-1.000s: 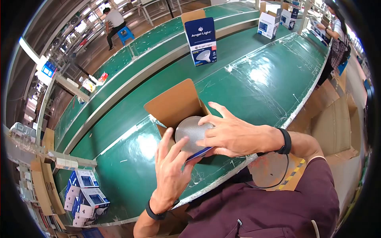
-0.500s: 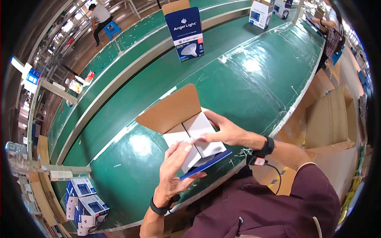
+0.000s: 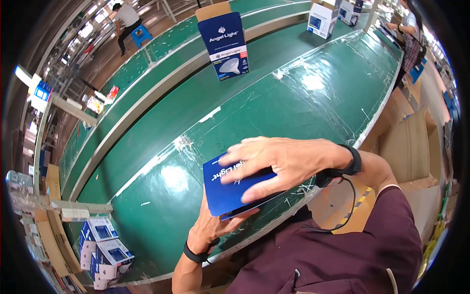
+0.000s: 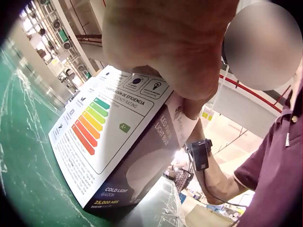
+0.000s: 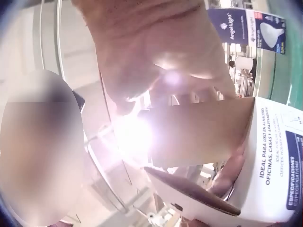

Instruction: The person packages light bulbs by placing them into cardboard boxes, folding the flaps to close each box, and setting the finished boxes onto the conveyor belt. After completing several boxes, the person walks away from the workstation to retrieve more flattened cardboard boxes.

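A light bulb box (image 3: pixel 220 196) sits at the near edge of the green bench, its dark blue lid lettered "Angel Light". My right hand (image 3: pixel 284 159) lies across that lid with fingers spread. In the right wrist view, the brown inside of the lid flap (image 5: pixel 199 135) still slants above the opening. At the box's near left corner my left hand (image 3: pixel 210 225) grips the sides, partly hidden under the lid. The left wrist view shows a white side panel (image 4: pixel 106 125) with a coloured efficiency chart. The bulb inside is hidden.
On the bench's far side stands a taller Angel Light box (image 3: pixel 225 49), its top flap raised. Several small boxes (image 3: pixel 107 245) are stacked at the left. More white boxes (image 3: pixel 320 22) are farther right, near another person (image 3: pixel 411 39). A large carton (image 3: pixel 409 144) is at the right.
The round mesh-faced lamp went from sight beneath white inner flaps, which my hands folded in. Then the blue lid came over them, and my right hand moved on top of it.
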Demonstrator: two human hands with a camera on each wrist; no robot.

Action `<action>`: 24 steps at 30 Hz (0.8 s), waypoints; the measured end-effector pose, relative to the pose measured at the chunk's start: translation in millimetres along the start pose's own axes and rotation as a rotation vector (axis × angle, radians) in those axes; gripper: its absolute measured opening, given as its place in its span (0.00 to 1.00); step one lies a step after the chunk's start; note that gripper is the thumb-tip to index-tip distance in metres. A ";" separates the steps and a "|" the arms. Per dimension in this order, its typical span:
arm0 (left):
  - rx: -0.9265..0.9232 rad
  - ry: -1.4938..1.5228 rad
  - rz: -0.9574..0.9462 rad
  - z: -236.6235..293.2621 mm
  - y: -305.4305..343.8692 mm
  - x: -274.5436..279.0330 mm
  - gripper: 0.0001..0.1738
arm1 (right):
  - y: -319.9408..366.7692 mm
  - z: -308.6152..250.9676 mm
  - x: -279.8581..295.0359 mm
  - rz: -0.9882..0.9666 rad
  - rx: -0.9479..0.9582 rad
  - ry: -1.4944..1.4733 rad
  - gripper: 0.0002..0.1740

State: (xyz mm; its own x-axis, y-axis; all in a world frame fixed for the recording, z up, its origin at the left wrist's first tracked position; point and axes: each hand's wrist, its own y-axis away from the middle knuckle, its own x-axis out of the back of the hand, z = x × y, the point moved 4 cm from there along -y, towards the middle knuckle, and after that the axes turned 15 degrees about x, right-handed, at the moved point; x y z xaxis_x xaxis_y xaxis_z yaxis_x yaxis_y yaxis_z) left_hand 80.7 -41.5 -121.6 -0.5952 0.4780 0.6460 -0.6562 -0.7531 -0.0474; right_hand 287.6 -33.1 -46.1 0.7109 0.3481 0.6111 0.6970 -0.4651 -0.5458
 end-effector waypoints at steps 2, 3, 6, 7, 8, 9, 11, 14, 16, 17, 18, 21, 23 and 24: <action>-0.007 -0.054 -0.026 -7.8 3.5 -4.4 0.31 | 0.6 -7.0 5.9 -0.063 -0.031 0.077 0.26; -0.006 -0.048 -0.040 -11.0 4.0 -5.7 0.32 | 0.8 -8.1 10.8 -0.095 -0.047 0.057 0.26; -0.055 0.006 0.027 0.1 -0.3 0.2 0.38 | 3.1 -2.7 9.5 -0.132 -0.065 0.016 0.26; -0.034 0.063 0.076 -5.1 3.3 -2.3 0.40 | 4.8 -0.2 6.2 -0.132 -0.068 0.002 0.26; -0.013 0.120 0.128 -15.3 10.0 -8.9 0.41 | 5.0 0.1 6.4 -0.092 -0.044 0.023 0.24; -0.052 0.100 0.201 -8.7 10.5 -6.4 0.45 | 9.5 2.9 4.0 -0.060 0.022 0.037 0.23; -0.109 0.068 0.434 -2.5 20.0 -9.0 0.49 | 26.1 9.7 -5.1 -0.003 0.152 0.057 0.22; -0.143 0.209 0.636 -2.6 32.1 -21.7 0.49 | 37.5 12.9 -15.5 0.057 0.114 -0.056 0.20; -0.036 0.030 0.696 8.3 39.7 -18.6 0.45 | 43.6 22.1 -24.5 0.004 0.125 -0.112 0.23; -0.088 -0.016 0.544 4.0 36.2 -17.3 0.37 | 43.8 21.1 -25.9 -0.026 0.120 -0.152 0.25; -0.073 0.027 0.530 -0.4 34.9 -16.4 0.32 | 42.7 18.3 -25.5 -0.057 0.116 -0.190 0.26; -0.047 -0.064 0.470 -7.4 33.5 -10.5 0.27 | 48.6 10.5 -18.4 -0.110 0.058 -0.210 0.36; -0.024 -0.035 0.415 -9.1 33.4 -9.5 0.26 | 51.9 -4.1 -4.2 -0.149 0.025 0.031 0.38; -0.012 0.059 0.382 -8.6 32.0 -9.3 0.25 | 60.1 -5.3 -15.2 -0.130 -0.030 0.063 0.39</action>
State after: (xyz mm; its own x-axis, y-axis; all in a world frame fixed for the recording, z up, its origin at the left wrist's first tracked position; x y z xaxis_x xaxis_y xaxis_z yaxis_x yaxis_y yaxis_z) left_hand 61.2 -66.1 -135.7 -0.8230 0.1893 0.5355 -0.3871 -0.8769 -0.2850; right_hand 318.1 -70.7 -85.2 0.6069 0.3556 0.7108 0.7789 -0.4439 -0.4430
